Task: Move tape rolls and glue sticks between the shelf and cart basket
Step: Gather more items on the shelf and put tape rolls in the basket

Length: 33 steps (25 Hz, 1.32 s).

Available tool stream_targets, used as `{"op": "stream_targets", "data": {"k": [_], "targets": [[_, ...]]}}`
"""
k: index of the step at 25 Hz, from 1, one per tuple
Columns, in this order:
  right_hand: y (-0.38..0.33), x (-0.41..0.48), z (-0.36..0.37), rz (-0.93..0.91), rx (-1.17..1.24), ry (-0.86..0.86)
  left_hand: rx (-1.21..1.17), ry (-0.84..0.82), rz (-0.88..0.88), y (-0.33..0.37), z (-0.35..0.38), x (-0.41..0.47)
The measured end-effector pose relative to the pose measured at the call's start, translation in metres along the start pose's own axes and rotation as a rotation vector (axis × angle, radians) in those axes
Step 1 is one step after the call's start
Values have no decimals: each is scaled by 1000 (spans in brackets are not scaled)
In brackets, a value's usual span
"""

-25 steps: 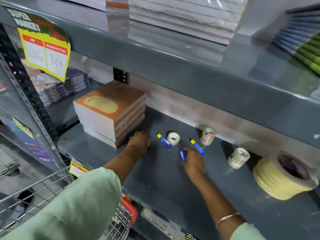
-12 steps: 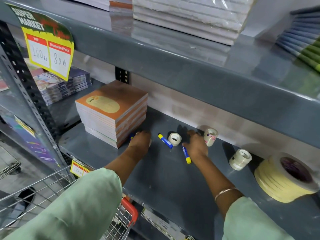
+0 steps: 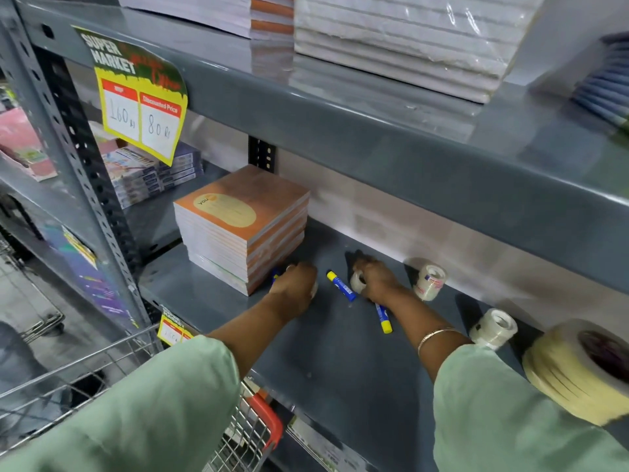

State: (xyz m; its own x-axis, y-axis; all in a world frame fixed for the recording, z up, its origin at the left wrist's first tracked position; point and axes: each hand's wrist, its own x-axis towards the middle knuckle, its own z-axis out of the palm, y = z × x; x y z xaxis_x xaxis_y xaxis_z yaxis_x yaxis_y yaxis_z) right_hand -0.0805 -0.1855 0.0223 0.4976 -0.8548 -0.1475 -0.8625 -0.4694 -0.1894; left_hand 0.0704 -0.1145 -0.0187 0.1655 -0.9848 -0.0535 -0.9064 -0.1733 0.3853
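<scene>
The person's right hand [image 3: 374, 281] has its fingers curled around a small clear tape roll [image 3: 357, 282] on the grey shelf [image 3: 340, 352], so that roll seems the next to go. The left hand [image 3: 297, 282] rests palm down beside the stack of notebooks [image 3: 243, 226]; whether its fingers grip anything cannot be told, though something white peeks from under it and a blue glue stick [image 3: 275, 274] lies just past its fingertips. Between the two hands lies another glue stick [image 3: 341, 286], and a third [image 3: 383, 317] sits under the right wrist. Two more tape rolls [image 3: 429, 281] [image 3: 494, 328] and a big masking tape roll [image 3: 575, 366] wait further right. The cart basket [image 3: 252, 434] shows only its rim, so most of the clearing appears left.
</scene>
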Motion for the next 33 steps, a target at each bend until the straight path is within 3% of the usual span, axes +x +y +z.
{"op": "stream_targets", "data": {"k": [3,6,11,17,23,26,30,33], "targets": [[-9,-4,-13,-1,33,84,-30,88,18,4,-17,-29],[-46,-24,-25,-117,71,147,-117,141,11,-13,-33,-69],[-139,-75,14,-427,160,22,-190,198,-190,-81,-32,-158],[-249,-105,146,-625,-10,-247,-294,152,-586,-188,61,-272],[-278,-113,302,-658,-236,-603,-288,-46,-833,-242,170,-332],[-277,-114,364,-733,-338,-635,-315,-151,-899,-265,217,-341],[-272,-111,419,-871,-399,-616,-370,-171,-965,-280,260,-340],[-265,-111,442,-862,-391,-607,-380,-187,-955,-282,277,-336]]}}
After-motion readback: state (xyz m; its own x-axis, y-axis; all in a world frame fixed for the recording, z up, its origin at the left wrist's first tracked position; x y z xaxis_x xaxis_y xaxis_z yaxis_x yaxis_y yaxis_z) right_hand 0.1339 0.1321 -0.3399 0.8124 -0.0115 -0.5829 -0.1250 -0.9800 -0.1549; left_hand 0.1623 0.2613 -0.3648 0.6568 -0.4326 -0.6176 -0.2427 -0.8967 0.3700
